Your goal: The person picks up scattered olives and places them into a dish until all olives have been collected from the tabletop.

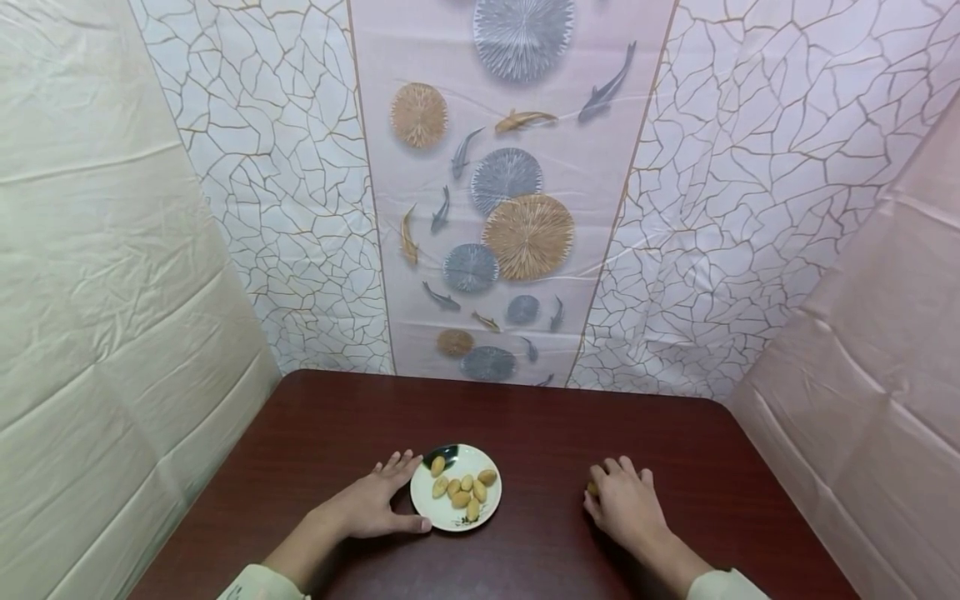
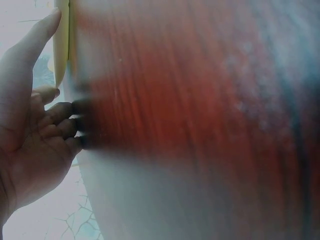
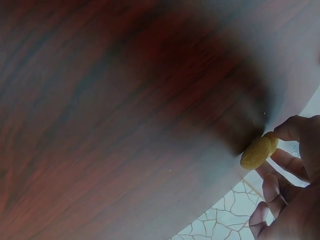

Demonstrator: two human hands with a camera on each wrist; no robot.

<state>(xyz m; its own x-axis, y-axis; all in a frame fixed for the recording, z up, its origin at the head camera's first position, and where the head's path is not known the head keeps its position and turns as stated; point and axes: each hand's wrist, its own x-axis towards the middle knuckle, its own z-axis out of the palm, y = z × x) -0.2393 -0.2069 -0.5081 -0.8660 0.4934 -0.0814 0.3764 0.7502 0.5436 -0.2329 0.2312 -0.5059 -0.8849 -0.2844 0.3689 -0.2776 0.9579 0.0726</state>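
A small white plate (image 1: 450,523) with a dark green patch on its rim stands on the table, left of centre in the head view. Several yellow-brown oval nut-like pieces (image 1: 461,500) lie on it. My left hand (image 1: 371,502) rests at the plate's left side, thumb and fingers spread along the rim; the left wrist view shows the thumb against the plate edge (image 2: 61,45). Well to the right, my right hand (image 1: 626,504) is low at the table. Its thumb and a finger pinch yellow-brown oval pieces (image 3: 256,154), apparently two, side by side. Fingers mostly hide them in the head view.
The dark red-brown table (image 1: 540,433) has a wood grain and rounded far corners. A patterned cloth (image 1: 510,333) with fish and round motifs hangs behind it. Pale cloth walls (image 1: 97,333) close in the left and right sides.
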